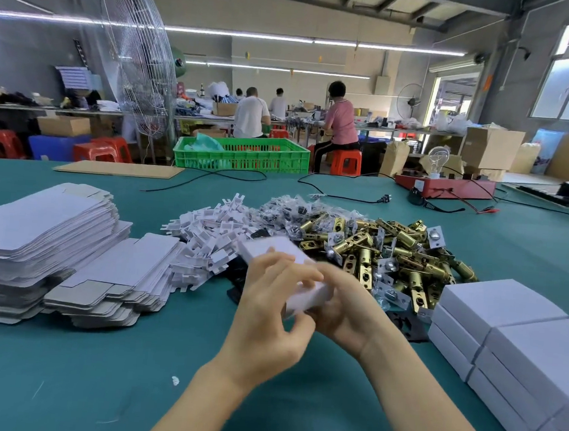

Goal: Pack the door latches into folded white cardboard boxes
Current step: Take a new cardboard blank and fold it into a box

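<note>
White box (300, 278) sits mid-air over the table (90, 370), left hand (267, 313) and right hand (343, 310) both gripping it; blurred, so flap may misfold or crease w/ rushed fingers; latch pile (386, 255) just behind, easily knocked.

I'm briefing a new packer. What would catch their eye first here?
Both hands, left hand and right hand, hold a white cardboard box at the centre. Behind it glints a heap of brass door latches. Flat box blanks are stacked at left, closed boxes at right.
</note>
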The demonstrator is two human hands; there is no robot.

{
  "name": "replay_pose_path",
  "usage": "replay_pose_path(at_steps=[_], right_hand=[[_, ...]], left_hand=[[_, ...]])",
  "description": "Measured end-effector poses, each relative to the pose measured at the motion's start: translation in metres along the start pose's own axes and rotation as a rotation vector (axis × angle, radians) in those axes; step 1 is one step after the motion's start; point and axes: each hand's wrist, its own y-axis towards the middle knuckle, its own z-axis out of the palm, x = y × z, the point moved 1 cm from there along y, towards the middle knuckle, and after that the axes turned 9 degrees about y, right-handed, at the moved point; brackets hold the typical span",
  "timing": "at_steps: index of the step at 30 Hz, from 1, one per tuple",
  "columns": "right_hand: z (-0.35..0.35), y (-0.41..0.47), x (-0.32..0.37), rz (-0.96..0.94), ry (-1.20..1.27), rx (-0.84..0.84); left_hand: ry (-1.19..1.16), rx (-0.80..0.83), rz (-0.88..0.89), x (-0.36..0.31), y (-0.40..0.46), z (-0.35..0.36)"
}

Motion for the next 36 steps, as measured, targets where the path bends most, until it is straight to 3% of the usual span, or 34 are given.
replay_pose_path(at_steps=[3,6,10,13,20,24,27,29,32,36], right_hand=[[-0.014,0.002,-0.008,-0.091,-0.101,-0.010],[-0.023,0.005,-0.019,-0.109,-0.074,-0.028],[-0.027,0.010,-0.028,-0.120,-0.024,0.053],[-0.029,0.013,-0.033,-0.197,-0.206,0.001],[-0.032,0.013,-0.034,-0.269,-0.557,-0.034],[-0.041,0.014,-0.025,-0.480,-0.574,-0.326],[-0.064,0.014,-0.014,-0.734,-0.946,-0.679],[-0.079,0.016,-0.009,-0.630,-1.227,-0.802],[-0.087,0.022,-0.009,-0.254,-1.544,-0.760],[-0.082,0.027,-0.015,-0.188,-1.690,-0.768]], left_hand=[[0.051,-0.030,-0.074,0.009,-0.013,0.005],[0.020,-0.040,-0.359,0.022,-0.019,0.007],[-0.471,0.113,-0.759,0.037,-0.021,0.008],[-0.488,0.237,-0.747,0.043,-0.025,0.012],[-0.427,0.206,-0.781,0.050,-0.029,0.017],[-0.424,0.189,-0.805,0.052,-0.028,0.016],[-0.389,0.290,-0.775,0.049,-0.028,0.014],[-0.365,0.335,-0.751,0.046,-0.028,0.013],[-0.391,0.337,-0.755,0.046,-0.028,0.013],[-0.429,0.344,-0.772,0.049,-0.029,0.014]])
